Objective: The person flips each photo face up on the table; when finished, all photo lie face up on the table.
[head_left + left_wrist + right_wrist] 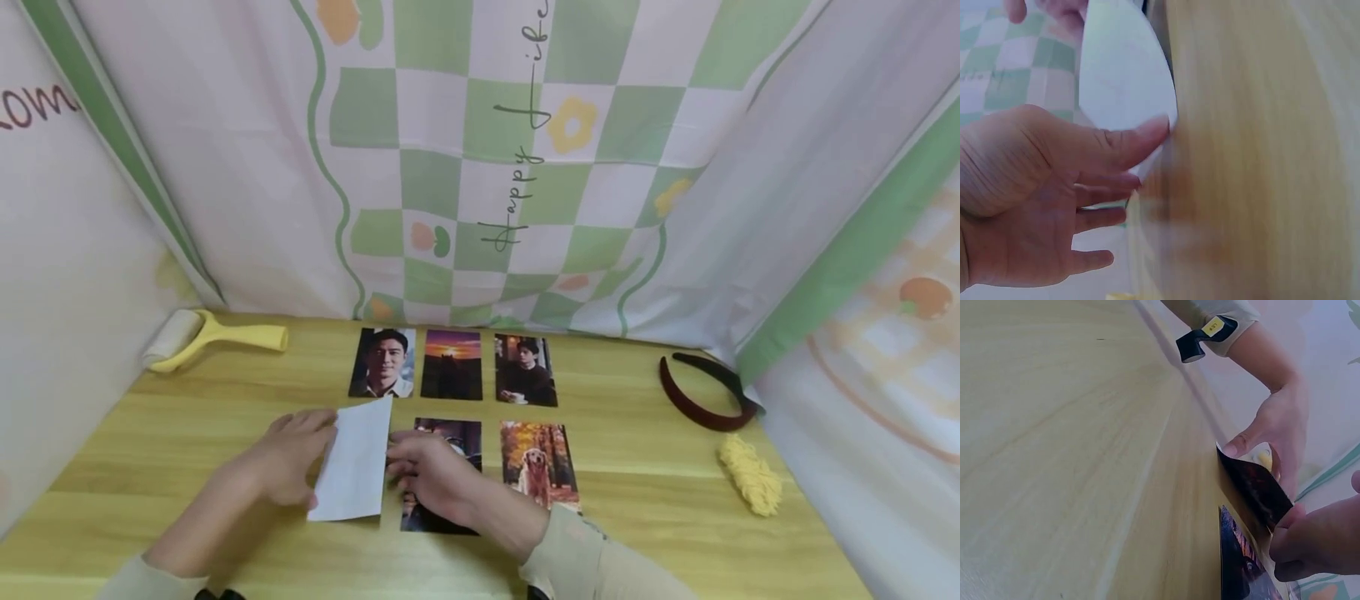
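A photo card point(352, 462) is tilted up off the table, its white back toward the head camera. My left hand point(294, 457) pinches its left edge; in the left wrist view the thumb point(1147, 134) lies on the white side and fingertips reach behind. At the opposite edge, my right hand point(442, 475) has curled fingers on the card; the right wrist view shows the card's dark printed face point(1257, 484) between both hands. Under the right hand lies a dark photo card point(442, 521), partly covered. Beside it is a photo card of a golden dog among autumn trees point(536, 467).
Behind lie a portrait card point(382, 364), a sunset card point(452, 367) and a card of a seated person point(525, 371). A yellow-handled lint roller point(225, 333) is at the back left. On the right are a dark red headband point(705, 417) and a yellow yarn bundle point(750, 475). Printed curtains point(262, 208) border the table.
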Tool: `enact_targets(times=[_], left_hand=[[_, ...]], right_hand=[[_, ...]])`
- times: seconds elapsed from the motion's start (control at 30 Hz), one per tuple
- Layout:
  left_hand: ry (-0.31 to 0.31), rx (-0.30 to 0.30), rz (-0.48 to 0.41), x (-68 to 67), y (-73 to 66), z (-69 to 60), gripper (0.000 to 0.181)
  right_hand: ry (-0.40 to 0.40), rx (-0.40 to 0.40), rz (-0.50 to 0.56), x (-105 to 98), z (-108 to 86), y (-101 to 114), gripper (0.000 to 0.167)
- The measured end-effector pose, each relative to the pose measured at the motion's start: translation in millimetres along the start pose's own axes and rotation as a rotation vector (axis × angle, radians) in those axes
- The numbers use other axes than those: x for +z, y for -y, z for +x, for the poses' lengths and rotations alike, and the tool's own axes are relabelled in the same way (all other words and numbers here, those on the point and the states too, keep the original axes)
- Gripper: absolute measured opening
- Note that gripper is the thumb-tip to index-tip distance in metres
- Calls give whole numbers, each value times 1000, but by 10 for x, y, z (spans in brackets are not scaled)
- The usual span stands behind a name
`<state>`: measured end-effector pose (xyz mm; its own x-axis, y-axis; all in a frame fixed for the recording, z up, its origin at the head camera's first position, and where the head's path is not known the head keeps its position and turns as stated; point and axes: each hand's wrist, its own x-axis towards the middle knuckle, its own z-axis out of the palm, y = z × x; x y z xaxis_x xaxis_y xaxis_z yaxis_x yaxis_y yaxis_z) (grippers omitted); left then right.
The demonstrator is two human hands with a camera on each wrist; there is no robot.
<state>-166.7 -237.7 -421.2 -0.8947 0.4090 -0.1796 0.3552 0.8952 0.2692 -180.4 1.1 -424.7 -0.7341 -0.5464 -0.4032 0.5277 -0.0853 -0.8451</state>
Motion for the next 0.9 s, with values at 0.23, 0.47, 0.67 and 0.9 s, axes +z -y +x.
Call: enact_targets(times=[0.23, 0.47, 0.67, 0.9], left_hand=[[24, 5, -102, -7, -92, 31, 74], [12, -89, -278, -27, -166, 58, 77], [-22, -137, -290, -21, -251, 75, 81], [-104, -130, -343, 30, -302, 105, 78]], right_hand=[[110, -38, -163, 46, 16, 5, 70], [78, -71, -251, 70, 10, -11, 66], [101, -74, -310, 74, 7, -25, 71], [84, -85, -363, 94, -1, -35, 72]])
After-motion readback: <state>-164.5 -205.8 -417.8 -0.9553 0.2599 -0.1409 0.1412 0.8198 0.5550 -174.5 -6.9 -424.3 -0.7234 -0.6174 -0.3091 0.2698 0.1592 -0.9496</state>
